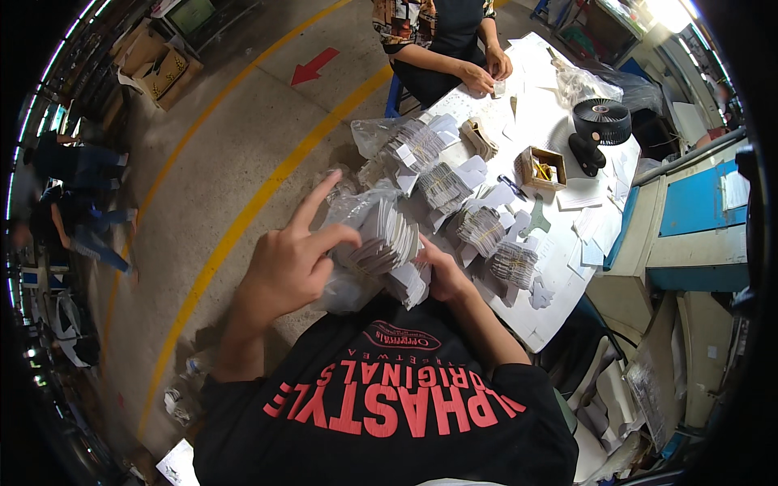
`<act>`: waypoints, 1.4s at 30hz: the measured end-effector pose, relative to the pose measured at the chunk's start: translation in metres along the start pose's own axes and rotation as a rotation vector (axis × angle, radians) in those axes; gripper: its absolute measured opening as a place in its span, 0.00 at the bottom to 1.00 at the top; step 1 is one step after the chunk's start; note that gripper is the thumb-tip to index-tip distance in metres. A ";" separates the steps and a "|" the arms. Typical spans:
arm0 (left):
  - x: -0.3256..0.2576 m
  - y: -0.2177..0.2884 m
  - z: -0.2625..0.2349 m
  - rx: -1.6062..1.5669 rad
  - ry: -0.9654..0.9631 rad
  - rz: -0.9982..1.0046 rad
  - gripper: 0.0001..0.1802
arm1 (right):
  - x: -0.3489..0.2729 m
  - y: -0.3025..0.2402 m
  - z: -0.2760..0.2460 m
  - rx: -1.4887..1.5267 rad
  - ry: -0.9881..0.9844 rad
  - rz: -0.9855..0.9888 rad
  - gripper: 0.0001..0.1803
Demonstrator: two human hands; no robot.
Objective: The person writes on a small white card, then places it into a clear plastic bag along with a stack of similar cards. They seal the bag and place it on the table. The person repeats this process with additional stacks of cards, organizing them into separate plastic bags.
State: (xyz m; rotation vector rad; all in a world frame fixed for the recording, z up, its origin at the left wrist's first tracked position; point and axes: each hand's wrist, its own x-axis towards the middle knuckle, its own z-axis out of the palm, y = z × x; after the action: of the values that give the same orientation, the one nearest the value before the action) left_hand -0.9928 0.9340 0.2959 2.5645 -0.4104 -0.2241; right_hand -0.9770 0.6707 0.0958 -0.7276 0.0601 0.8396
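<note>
One fanned stack of white cards (387,239) is held over the near edge of the table (551,312).

The stack is pinched at its left end by the left hand (288,267), thumb and middle fingers closed on it and the index finger raised clear. The right hand (446,275) is closed on a smaller stack (409,283) just below and beside the first. Several bundles (482,229) are seen lying bound along the table's middle, with loose cards (596,227) spread toward its right edge; by this, part of the bundling is judged done and much left. A crumpled plastic bag (348,206) lies at the left edge. A small box (541,168) and a black fan (601,123) stand toward the far right. A second person's hands (485,74) are busy at the far edge.
</note>
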 end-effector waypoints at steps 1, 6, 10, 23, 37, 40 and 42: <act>-0.005 -0.008 -0.001 -0.016 -0.019 -0.045 0.35 | 0.001 -0.002 0.001 0.017 0.023 0.019 0.44; -0.020 -0.062 0.011 -0.019 -0.228 -0.436 0.33 | 0.004 0.000 -0.007 0.086 0.078 0.021 0.43; -0.023 -0.064 0.022 0.000 -0.107 -0.237 0.40 | 0.003 -0.005 0.002 0.054 0.041 0.050 0.41; -0.001 0.032 0.081 -0.140 -0.447 0.358 0.45 | 0.045 0.050 -0.017 0.020 -0.034 0.056 0.30; 0.009 0.067 0.125 -0.806 -0.834 0.656 0.53 | 0.056 0.009 0.094 -0.132 0.199 -0.042 0.33; 0.004 0.073 0.118 -0.978 -0.739 0.658 0.51 | 0.074 0.005 0.097 -0.023 0.242 -0.020 0.28; -0.003 0.072 0.104 -1.009 -0.617 0.730 0.53 | 0.103 0.021 0.054 0.054 0.134 0.006 0.29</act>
State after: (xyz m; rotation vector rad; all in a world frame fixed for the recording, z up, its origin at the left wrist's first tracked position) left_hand -1.0377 0.8262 0.2459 1.2171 -1.0825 -0.7221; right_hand -0.9343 0.7809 0.0918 -0.7327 0.2038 0.7912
